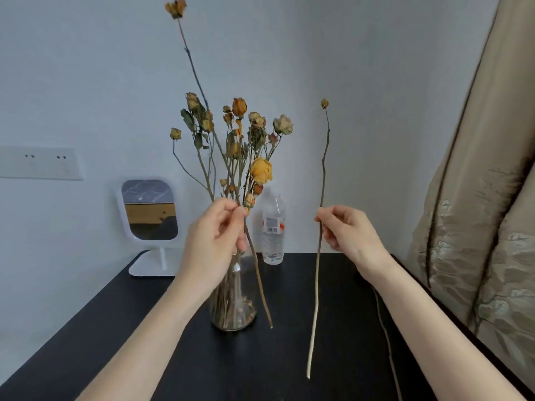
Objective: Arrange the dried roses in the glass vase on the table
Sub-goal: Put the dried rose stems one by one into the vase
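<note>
I held both bare forearms raised; left hand (215,227) pinched shut at thumb and fingertips, right hand (346,228) likewise pinched, palms turned inward.

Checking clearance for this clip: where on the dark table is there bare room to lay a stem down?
Bare patches on the dark table: the near left corner, and the strip from the clear glass vase to the right edge. It is crowded at the back around the white stand mirror and clear plastic water bottle.

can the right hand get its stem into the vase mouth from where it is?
Probably not directly. The left hand and its long stem sit in front of the vase neck, where the packed roses crowd. The right hand would need that side cleared.
</note>
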Tool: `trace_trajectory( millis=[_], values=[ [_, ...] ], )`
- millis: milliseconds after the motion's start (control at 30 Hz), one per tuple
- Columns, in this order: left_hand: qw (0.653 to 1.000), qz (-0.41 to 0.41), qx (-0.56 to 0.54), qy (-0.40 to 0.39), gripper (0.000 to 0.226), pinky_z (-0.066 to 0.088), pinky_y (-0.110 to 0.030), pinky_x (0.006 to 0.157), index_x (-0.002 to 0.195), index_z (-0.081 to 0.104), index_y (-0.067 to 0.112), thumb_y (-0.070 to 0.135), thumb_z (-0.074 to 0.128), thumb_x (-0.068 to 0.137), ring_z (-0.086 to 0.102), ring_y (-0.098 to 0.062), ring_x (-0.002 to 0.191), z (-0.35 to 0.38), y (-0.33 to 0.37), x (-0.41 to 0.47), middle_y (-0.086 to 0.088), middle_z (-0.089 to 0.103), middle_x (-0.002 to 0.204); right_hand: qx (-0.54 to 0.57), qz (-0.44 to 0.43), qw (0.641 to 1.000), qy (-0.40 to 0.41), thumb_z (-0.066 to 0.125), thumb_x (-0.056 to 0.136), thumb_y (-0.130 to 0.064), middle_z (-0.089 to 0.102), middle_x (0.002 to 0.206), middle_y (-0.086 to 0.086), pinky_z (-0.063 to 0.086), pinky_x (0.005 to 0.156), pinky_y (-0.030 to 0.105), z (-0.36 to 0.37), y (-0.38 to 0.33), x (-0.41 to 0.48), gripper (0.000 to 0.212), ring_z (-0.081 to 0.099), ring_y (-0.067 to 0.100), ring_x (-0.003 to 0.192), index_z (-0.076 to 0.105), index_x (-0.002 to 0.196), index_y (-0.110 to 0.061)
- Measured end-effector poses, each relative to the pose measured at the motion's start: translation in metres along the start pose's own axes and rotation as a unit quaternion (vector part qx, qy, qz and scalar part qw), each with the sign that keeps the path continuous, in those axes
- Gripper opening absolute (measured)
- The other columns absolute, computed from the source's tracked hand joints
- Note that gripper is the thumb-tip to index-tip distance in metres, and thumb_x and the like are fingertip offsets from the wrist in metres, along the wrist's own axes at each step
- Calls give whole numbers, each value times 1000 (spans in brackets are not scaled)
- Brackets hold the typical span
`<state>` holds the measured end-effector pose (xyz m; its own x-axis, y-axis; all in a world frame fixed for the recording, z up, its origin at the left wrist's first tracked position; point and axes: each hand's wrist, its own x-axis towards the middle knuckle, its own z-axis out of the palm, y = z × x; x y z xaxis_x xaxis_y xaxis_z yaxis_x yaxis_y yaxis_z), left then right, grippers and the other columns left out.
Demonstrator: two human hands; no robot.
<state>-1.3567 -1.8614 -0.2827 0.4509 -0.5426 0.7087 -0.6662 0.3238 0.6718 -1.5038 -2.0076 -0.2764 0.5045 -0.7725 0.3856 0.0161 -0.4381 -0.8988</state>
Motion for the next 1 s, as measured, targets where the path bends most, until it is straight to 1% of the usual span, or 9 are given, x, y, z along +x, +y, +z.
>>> trace_trajectory(
  millis=[67,167,367,500,633,733,933,1000],
  values=[
    [999,19,3,34,15,42,-9,48,82,55,20,17,46,93,54,-1,48,-11,6,12,4,56,55,5,-22,1000,4,50,95,-24,48,47,-10,35,44,15,8,-10,2,26,41,3,43,60,72,-18],
    [997,37,23,69,16,42,-8,50,81,53,24,17,45,94,55,1,52,-25,13,29,4,56,61,13,-43,999,10,49,95,-23,48,49,-10,37,47,17,20,-23,6,26,42,6,46,60,72,-18],
    [988,61,51,130,11,43,-6,52,93,53,12,15,43,96,57,5,54,-44,21,55,5,55,66,23,-86,995,41,46,97,-24,51,58,-4,38,45,13,38,-40,11,27,44,6,49,59,74,-21],
    [983,70,46,162,12,43,-7,53,94,53,12,16,42,97,56,4,54,-53,26,66,6,55,67,48,-124,988,74,44,97,-22,51,59,-5,38,52,16,41,-51,14,26,44,3,51,56,74,-22],
    [981,88,52,164,12,43,-8,54,94,52,12,16,42,97,56,3,54,-53,28,72,7,55,66,52,-159,981,99,43,98,-22,50,59,-5,38,52,13,42,-60,19,24,45,-1,47,57,79,-19],
    [982,93,63,150,10,43,-7,53,94,51,12,15,43,97,55,5,55,-49,25,74,8,55,67,48,-170,978,109,42,98,-22,50,60,-5,38,53,14,43,-64,23,23,44,2,50,58,82,-17],
    [983,72,104,130,8,43,-5,52,91,52,13,15,46,95,55,8,53,-43,7,76,8,55,66,35,-178,977,110,42,98,-23,51,61,-6,39,56,17,45,-63,27,21,45,3,53,58,86,-15],
    [984,59,118,123,7,42,-5,54,91,52,14,15,46,95,56,6,53,-43,2,77,8,56,65,36,-174,978,106,42,98,-22,51,62,-5,39,56,19,47,-61,29,21,45,6,55,58,86,-14]
  ],
)
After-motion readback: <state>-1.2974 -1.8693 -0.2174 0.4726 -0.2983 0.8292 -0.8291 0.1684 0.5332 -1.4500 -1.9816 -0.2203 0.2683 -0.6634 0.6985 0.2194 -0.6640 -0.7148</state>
